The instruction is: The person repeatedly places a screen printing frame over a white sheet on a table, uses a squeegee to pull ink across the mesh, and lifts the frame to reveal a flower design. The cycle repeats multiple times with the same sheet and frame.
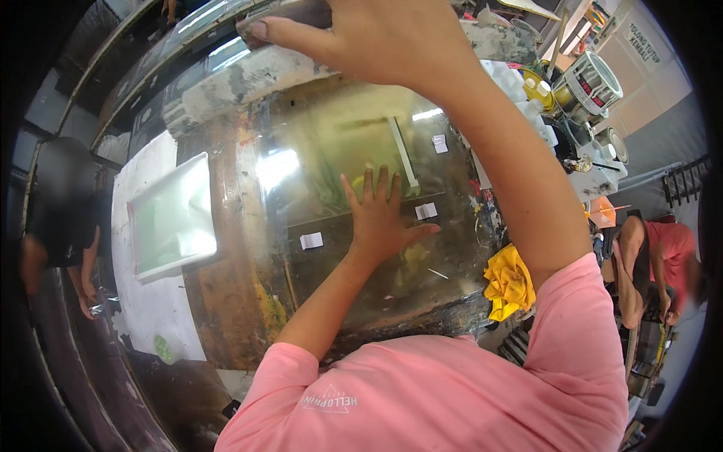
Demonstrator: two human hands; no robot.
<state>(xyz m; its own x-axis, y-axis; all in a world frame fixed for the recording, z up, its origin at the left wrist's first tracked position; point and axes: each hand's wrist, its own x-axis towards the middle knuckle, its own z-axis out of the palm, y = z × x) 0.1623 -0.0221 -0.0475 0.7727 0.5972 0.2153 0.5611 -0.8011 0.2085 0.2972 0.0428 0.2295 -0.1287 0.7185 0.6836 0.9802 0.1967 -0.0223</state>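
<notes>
Currently, left hand: spread wide on glossy pane
Right hand: cropped, I can't tell its grip
Progress: paper tabs laid out; remainder unclear

A workshop. A wooden worktable is smeared with paint-like stains, with a crumpled yellow cloth at its edge. Beyond its right side crowd a white bucket and a yellow tub. Two other people are nearby, left and right.
</notes>
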